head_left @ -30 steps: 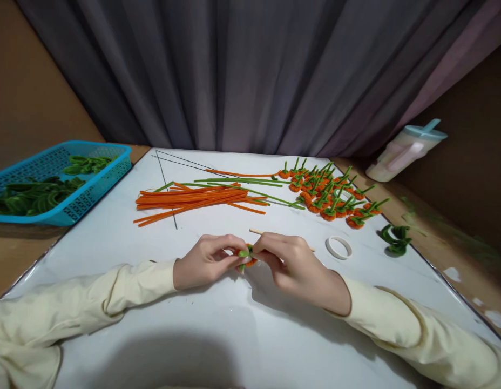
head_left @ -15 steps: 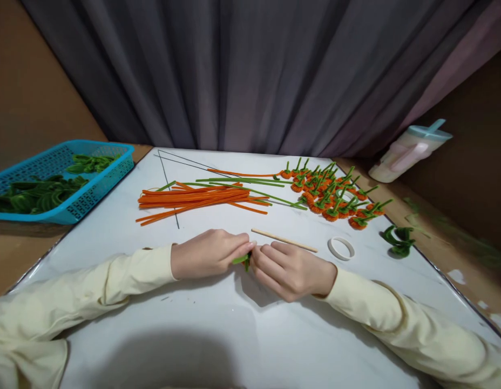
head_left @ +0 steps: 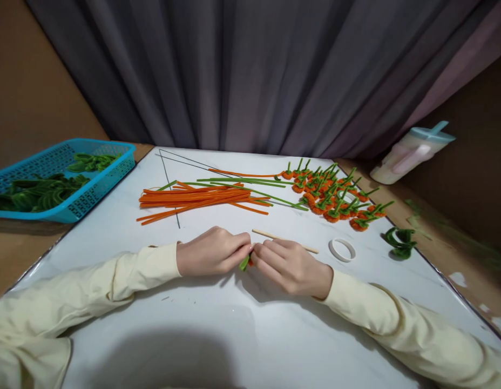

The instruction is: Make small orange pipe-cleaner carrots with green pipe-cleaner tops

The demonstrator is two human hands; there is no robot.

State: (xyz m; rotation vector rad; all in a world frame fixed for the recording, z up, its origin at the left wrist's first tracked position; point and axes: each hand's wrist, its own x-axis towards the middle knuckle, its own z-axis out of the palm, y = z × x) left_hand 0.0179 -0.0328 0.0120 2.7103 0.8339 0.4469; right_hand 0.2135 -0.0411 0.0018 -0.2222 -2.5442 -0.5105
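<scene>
My left hand and my right hand meet fingertip to fingertip above the white tabletop. Both are closed on a small orange-and-green pipe cleaner piece, mostly hidden by the fingers; a green end pokes out below. Just beyond the right hand lies a thin wooden stick, partly covered by it. Farther back is a bundle of orange pipe cleaners, with a few green pipe cleaners beside it. At the back right stand several finished-looking orange pipe cleaner pieces with green stems.
A white tape roll lies right of my right hand, with curled green pieces near the table's right edge. On the left is a blue basket holding green pieces. A lidded tumbler stands back right, before a grey curtain.
The green end between my fingers has turned from pointing left to pointing downward. My hands have shifted slightly and stay together; the things on the table lie as before.
</scene>
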